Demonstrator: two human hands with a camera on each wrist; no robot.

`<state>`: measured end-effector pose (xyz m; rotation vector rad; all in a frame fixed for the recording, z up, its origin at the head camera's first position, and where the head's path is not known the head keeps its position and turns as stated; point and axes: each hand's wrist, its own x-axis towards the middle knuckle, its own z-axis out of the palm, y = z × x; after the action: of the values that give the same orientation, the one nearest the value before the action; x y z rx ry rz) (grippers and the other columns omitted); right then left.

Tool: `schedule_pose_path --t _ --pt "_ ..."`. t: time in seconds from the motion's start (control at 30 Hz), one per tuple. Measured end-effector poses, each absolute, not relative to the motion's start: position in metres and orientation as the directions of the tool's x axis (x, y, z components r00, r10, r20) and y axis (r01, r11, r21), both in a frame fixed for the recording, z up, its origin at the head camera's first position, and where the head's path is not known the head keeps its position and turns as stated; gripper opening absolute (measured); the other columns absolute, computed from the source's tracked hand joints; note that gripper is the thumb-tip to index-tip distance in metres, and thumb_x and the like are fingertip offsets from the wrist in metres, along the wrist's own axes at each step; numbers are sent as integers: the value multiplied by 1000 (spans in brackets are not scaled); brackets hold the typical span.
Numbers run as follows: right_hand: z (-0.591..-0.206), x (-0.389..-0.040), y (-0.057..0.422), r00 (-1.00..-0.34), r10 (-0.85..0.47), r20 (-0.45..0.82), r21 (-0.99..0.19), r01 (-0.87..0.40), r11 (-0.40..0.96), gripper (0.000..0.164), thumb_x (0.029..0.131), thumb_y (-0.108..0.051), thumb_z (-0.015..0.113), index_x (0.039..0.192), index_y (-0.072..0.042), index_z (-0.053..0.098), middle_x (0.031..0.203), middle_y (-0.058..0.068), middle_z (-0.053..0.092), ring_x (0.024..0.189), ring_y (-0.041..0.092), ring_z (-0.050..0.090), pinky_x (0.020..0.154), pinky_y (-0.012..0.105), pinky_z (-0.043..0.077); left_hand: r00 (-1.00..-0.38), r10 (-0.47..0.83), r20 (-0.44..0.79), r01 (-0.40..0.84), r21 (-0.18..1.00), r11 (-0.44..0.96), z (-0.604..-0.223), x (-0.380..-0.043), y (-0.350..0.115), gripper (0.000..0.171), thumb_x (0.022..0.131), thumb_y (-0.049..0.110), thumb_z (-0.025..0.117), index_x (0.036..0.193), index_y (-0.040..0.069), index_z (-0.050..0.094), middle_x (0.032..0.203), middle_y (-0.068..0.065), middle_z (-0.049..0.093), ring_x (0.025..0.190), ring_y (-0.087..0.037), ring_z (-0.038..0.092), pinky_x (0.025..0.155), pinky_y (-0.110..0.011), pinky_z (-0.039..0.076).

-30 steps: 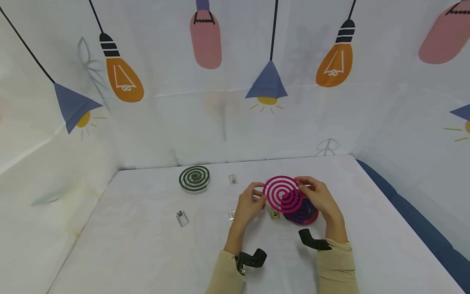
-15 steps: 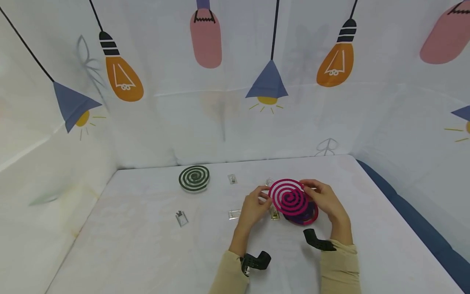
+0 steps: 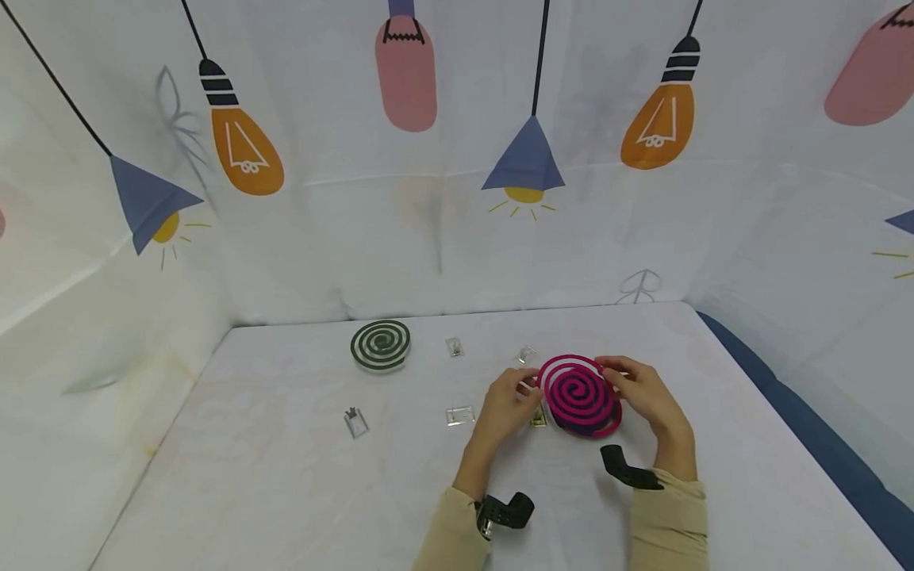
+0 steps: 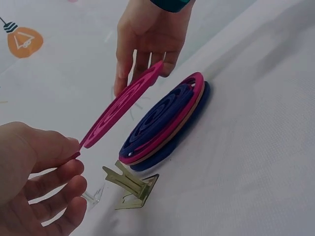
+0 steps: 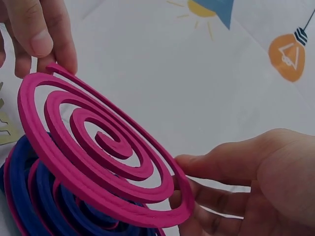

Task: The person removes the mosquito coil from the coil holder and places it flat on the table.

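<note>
A pink mosquito coil (image 5: pixel 115 146) is held by its rim between both hands. My left hand (image 3: pixel 504 408) pinches one edge between thumb and forefinger, its other fingers curled below. On the opposite edge, my right hand (image 3: pixel 648 400) grips with thumb and fingers. In the left wrist view the coil tilts over a stack of blue and pink coils (image 4: pixel 160 115) lying on the table. Beside that stack stands a gold-coloured metal coil stand (image 4: pixel 134 186) with a raised forked tongue, close to the left hand.
A dark green coil (image 3: pixel 381 346) sits raised at the back left of the white-covered table (image 3: pixel 250 476). Small silver metal stands lie about: one stand (image 3: pixel 355 423) at the left, another stand (image 3: pixel 460 415) near the left hand, others farther back. A patterned white curtain (image 3: pixel 443 238) encloses the table.
Both hands have carried the pink coil right and toward the person, so it now overlaps the stack in the head view. A silver stand behind it has come into sight.
</note>
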<state>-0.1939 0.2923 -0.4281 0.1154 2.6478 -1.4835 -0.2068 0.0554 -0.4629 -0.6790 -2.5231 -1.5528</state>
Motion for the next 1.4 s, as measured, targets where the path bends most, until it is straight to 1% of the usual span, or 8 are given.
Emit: schedule_pose_path --t 0.13,0.33,0.47,0.63,0.73,1.0,1.2,1.4 --pt "-430 -194 294 -987 16 -157 -834 142 533 42 101 -26 43 135 -4 48 129 22 54 98 10 57 82 22 49 -893 331 303 422 819 388 -464 -206 57 30 86 9 63 115 0 64 97 -13 66 86 -24 65 74 -23 53" --pt "-433 -195 296 -987 -4 -159 -830 132 542 41 100 -24 43 135 -2 48 130 24 53 99 12 58 80 22 50 -898 347 272 406 816 412 -467 -206 58 32 87 10 62 118 3 64 99 -10 65 88 -19 65 75 -19 51" --pt "-433 -195 298 -989 -12 -148 -816 115 567 41 101 -22 42 135 0 48 132 25 52 106 22 57 80 26 52 -895 366 255 402 816 415 -468 -206 61 33 88 11 62 120 4 63 100 -9 65 90 -17 64 75 -16 50" --pt "-432 -194 299 -987 -25 -162 -801 116 588 44 101 -26 40 136 0 47 134 26 50 113 31 55 83 32 52 -899 372 233 386 823 416 -466 -206 61 32 88 11 61 120 5 63 101 -9 64 92 -18 64 77 -17 51" --pt "-432 -194 299 -985 -39 -171 -798 115 591 45 101 -26 41 136 2 46 134 27 50 113 32 55 84 35 52 -896 381 227 387 820 421 -467 -207 61 32 88 11 62 119 5 63 101 -9 65 92 -18 65 78 -18 50" --pt "-434 -192 301 -973 -10 -230 -770 175 614 48 101 -32 39 138 -1 45 138 26 47 114 31 56 89 43 49 -881 421 216 403 809 428 -471 -207 63 31 88 11 62 118 4 64 100 -9 66 88 -16 65 75 -16 49" --pt "-433 -191 302 -969 -17 -247 -761 183 623 49 101 -31 38 137 2 45 137 28 47 112 33 56 88 44 50 -880 430 201 397 808 436 -470 -205 62 32 88 12 62 119 3 63 101 -9 66 88 -17 64 74 -17 48" --pt "-435 -192 301 -968 -14 -252 -751 187 634 46 101 -28 37 137 1 46 137 28 47 117 35 52 90 45 49 -878 441 184 391 809 439 -471 -205 63 33 89 13 61 120 3 62 102 -9 66 88 -14 64 73 -16 47"
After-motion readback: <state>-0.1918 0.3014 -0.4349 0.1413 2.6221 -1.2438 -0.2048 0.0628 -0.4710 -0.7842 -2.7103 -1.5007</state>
